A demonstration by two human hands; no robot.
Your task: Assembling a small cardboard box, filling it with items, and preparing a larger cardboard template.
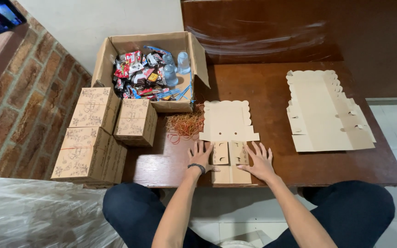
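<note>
1. My knees, in dark trousers (pixel 136 206), frame the near edge of the brown wooden table (pixel 272 87).
2. My left hand (pixel 201 156), with a dark band at the wrist, lies flat with fingers spread, palm down on the table, fingertips touching the left side of the flat cardboard box blank (pixel 228 133). It holds nothing.
3. My right hand (pixel 260 160) lies flat too, fingers spread, pressing beside the blank's lower right flap, with nothing gripped.
4. The blank lies unfolded between my hands, its scalloped edge pointing away from me, with two small flaps folded up near my fingers.
5. Just left of the blank sits a loose pile of rubber bands (pixel 185 124).
6. Further left stand the finished printed boxes (pixel 93 142), stacked at the table's left end.
7. To the right, well apart, lies a stack of flat blanks (pixel 327 115).
8. Farthest, an open carton (pixel 155 69) holds wrapped snacks and small clear cups.
</note>
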